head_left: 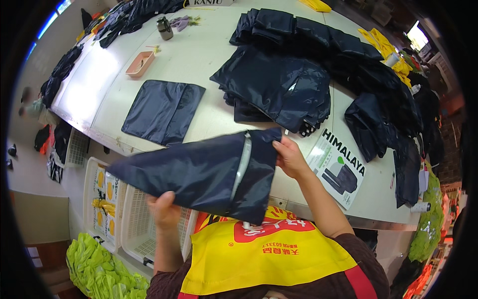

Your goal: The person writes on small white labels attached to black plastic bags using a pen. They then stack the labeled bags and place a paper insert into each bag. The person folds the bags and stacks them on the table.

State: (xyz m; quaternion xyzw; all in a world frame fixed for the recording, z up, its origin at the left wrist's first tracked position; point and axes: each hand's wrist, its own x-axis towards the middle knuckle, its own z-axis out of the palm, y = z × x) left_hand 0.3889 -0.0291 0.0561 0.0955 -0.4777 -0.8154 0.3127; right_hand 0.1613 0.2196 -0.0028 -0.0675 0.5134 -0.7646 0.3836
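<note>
Stretched between my two hands, above the table's near edge, is a folded dark navy rain garment (199, 172) of shiny fabric with a silver reflective strip near its right end. My left hand (167, 212) grips its lower left edge with the thumb on top. At the upper right corner, my right hand (293, 158) pinches the fabric. Another folded navy piece (163, 110) lies flat on the table beyond the garment. A stack of folded navy garments (279, 87) stands farther back, right of that piece. A printed card (338, 167) picturing a dark suit lies right of my right hand.
White plastic baskets (133, 219) stand below the table's left edge, one holding printed packs. The pale table (199, 60) also carries a pink tray (140, 64), a dark flask (164, 28) and more navy garments (368, 119). Lime-green bundles (102, 269) sit at the lower left.
</note>
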